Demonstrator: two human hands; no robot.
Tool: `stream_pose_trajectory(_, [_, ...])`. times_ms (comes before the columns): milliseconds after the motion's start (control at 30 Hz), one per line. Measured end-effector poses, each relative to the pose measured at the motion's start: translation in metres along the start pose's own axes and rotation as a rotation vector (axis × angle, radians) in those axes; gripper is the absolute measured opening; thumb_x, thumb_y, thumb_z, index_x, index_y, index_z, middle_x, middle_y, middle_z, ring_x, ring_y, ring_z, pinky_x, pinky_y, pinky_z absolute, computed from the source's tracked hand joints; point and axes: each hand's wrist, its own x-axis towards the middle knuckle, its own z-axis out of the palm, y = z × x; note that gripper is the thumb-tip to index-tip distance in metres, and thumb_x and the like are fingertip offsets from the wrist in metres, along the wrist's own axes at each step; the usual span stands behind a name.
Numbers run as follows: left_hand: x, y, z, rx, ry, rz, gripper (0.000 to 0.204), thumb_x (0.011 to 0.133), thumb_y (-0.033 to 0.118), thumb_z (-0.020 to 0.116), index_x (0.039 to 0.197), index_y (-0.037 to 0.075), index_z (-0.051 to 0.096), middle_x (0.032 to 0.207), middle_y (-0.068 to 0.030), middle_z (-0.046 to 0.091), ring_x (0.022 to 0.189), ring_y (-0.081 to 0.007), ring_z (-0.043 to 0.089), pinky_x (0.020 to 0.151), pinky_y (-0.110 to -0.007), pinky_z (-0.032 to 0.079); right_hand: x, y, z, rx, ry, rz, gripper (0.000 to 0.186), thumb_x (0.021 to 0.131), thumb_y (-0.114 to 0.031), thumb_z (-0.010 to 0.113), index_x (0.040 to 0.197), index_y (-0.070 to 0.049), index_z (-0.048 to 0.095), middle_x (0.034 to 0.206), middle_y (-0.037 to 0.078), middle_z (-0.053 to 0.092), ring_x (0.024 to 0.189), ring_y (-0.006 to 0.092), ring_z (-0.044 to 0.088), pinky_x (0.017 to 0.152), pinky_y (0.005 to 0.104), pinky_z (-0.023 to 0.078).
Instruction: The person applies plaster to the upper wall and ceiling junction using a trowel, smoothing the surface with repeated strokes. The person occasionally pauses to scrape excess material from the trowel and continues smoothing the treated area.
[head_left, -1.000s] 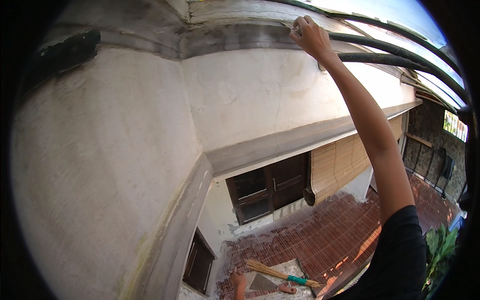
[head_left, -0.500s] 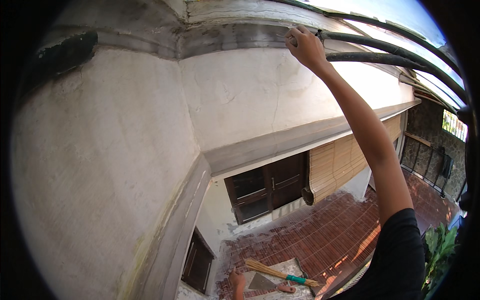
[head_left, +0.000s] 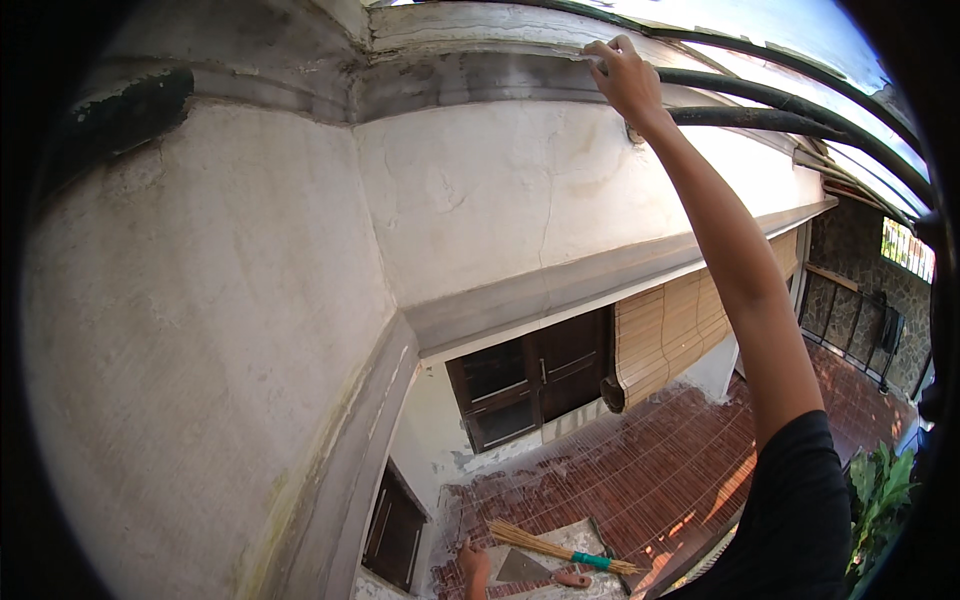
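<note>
My right hand (head_left: pixel 627 82) is raised high with its arm stretched out, fingers bent and closed at the grey moulding (head_left: pixel 480 75) along the top of the wall. A small pale edge shows by its fingertips, but I cannot make out what it is. Low in the picture is my left hand (head_left: pixel 473 568), its fingers curled; whatever they grip is hidden. To its right, on a dusty pale board (head_left: pixel 560 540), lie a stick broom (head_left: pixel 545 541) with a green binding and a flat scraper (head_left: pixel 522 567) with a reddish-brown handle.
Dark pipes (head_left: pixel 760 90) run from the wall beside my raised hand. A dark green pipe (head_left: pixel 130 110) juts in at the left. Below are a ledge (head_left: pixel 560 280), a rolled bamboo blind (head_left: pixel 665 340), a dark window (head_left: pixel 535 375), red floor tiles (head_left: pixel 660 450) and a leafy plant (head_left: pixel 880 505).
My right hand has shifted slightly right and up along the moulding, its wrist turning a little. The left hand, broom and scraper stay in place.
</note>
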Motion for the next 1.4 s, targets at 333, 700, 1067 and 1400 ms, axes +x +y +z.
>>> stream_pose_trajectory(333, [0.009, -0.008, 0.003, 0.092, -0.015, 0.02, 0.044, 0.102, 0.022, 0.042, 0.141, 0.004, 0.053, 0.132, -0.0262, 0.056, 0.12, -0.0404, 0.056, 0.104, -0.047, 0.046, 0.011, 0.005, 0.005, -0.142, -0.029, -0.101, 0.014, 0.094, -0.024, 0.062, 0.107, -0.02, 0.064, 0.112, 0.005, 0.061, 0.076, 0.0336, 0.071, 0.061, 0.0473, 0.058])
stream_pose_trajectory(700, [0.018, -0.021, 0.01, 0.102, 0.023, 0.057, 0.044, 0.101, 0.025, 0.044, 0.14, 0.005, 0.055, 0.129, -0.025, 0.058, 0.12, -0.0413, 0.056, 0.102, -0.049, 0.046, 0.01, 0.014, 0.012, -0.169, -0.038, -0.188, 0.017, 0.095, -0.022, 0.06, 0.106, -0.01, 0.062, 0.116, 0.008, 0.061, 0.074, 0.0348, 0.071, 0.063, 0.0487, 0.058])
stream_pose_trajectory(1067, [0.006, 0.0, 0.002, 0.128, -0.049, -0.035, 0.047, 0.103, 0.015, 0.039, 0.149, 0.006, 0.045, 0.116, -0.0216, 0.066, 0.095, -0.0344, 0.065, 0.084, -0.049, 0.053, 0.007, 0.019, 0.011, -0.068, 0.042, -0.187, 0.015, 0.095, -0.026, 0.063, 0.107, -0.018, 0.065, 0.112, 0.003, 0.062, 0.071, 0.0333, 0.07, 0.058, 0.0454, 0.057])
stream_pose_trajectory(1400, [-0.014, 0.016, -0.011, 0.011, -0.04, -0.045, 0.044, 0.101, 0.02, 0.045, 0.141, 0.005, 0.054, 0.132, -0.0246, 0.057, 0.121, -0.0418, 0.055, 0.106, -0.047, 0.045, 0.015, 0.01, 0.014, -0.148, 0.007, -0.159, 0.016, 0.095, -0.028, 0.063, 0.106, -0.017, 0.066, 0.113, 0.002, 0.063, 0.072, 0.0335, 0.071, 0.061, 0.0462, 0.058])
